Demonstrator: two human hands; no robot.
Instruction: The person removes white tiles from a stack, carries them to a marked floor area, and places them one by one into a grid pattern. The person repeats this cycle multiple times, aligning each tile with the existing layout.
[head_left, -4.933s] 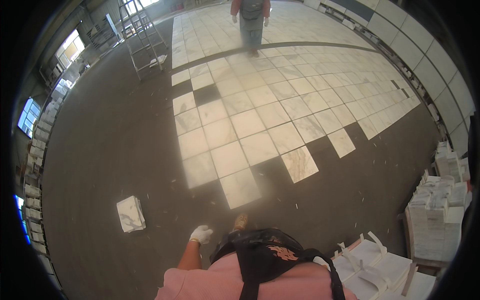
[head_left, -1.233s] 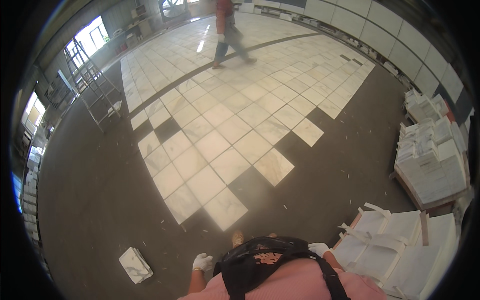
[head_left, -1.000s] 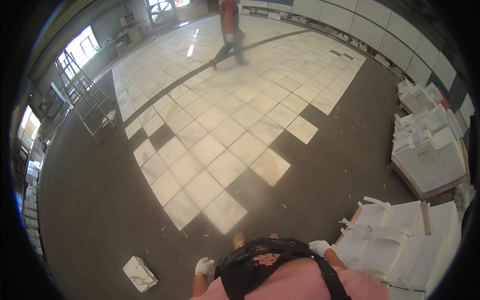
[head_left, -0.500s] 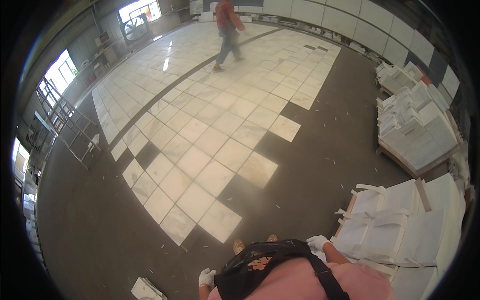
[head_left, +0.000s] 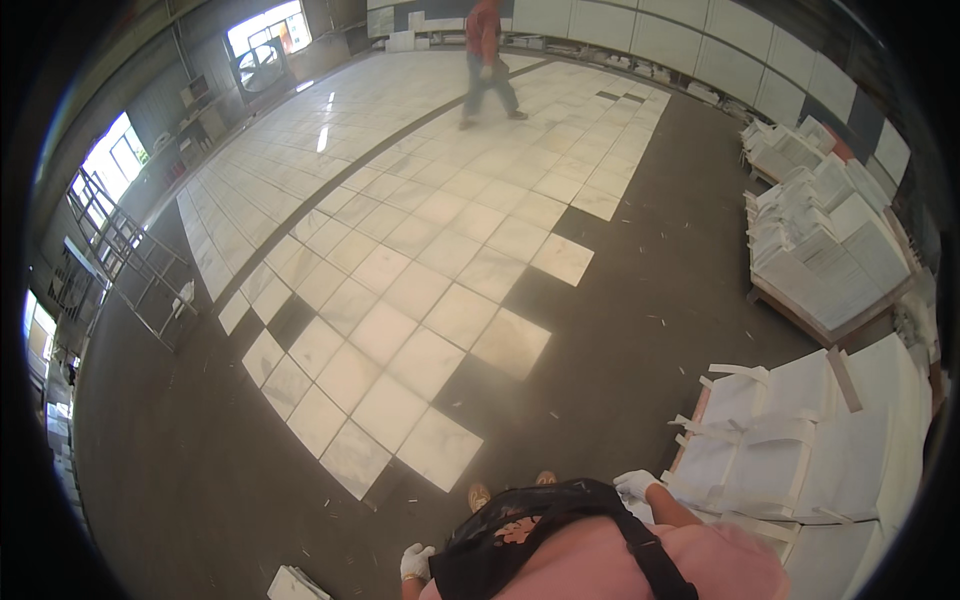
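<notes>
White gloves cover both of my hands. My left hand (head_left: 416, 560) hangs low beside the edge of a black bag or apron (head_left: 490, 540) on my front; its fingers look loosely apart and no object shows in it. At the other edge of that black piece is my right hand (head_left: 636, 484), fingers half bent and holding nothing visible, nearest to the stacked pale slabs (head_left: 780, 440) on my right. Ahead of my shoes (head_left: 479, 496) lies a wide field of pale marble tiles (head_left: 440, 445) on the dark floor, with some gaps along its near edges.
Further right stands another pallet of slabs (head_left: 830, 260). A metal scaffold frame (head_left: 140, 265) is at the left. A few loose tile pieces (head_left: 295, 583) lie at lower left. A person (head_left: 487, 60) in red walks across the far tiles; a large fan (head_left: 262, 66) stands by the wall.
The person in red has stepped rightward across the tiles. My view has shifted slightly, and my left hand appears a little higher; my right hand stays where it was.
</notes>
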